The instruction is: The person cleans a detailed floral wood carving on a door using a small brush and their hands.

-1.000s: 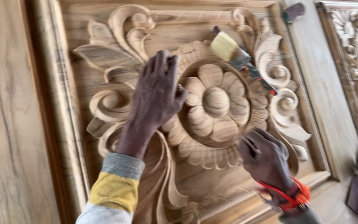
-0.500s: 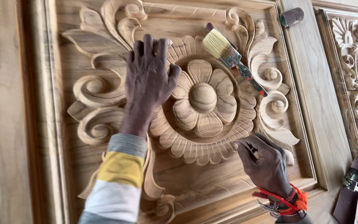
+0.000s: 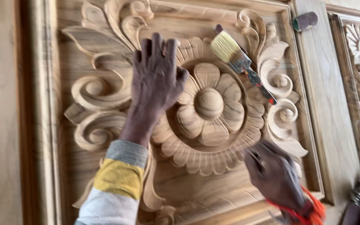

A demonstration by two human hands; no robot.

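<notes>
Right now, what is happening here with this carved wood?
A person leans over a carved wooden panel. The left hand lies flat on the carving beside the central flower. The right hand rests at the lower right edge of the carving, blurred, perhaps gripping something small. A paintbrush lies on the carving, untouched.

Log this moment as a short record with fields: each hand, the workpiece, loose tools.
workpiece: carved wooden panel, flower in the centre, scrolls around it
left hand: flat, fingers spread, on the carving left of the flower
right hand: lower right of the carving, blurred; grip unclear
paintbrush: lying on the carving, upper right
sandpaper roll: on the frame, top right
</notes>
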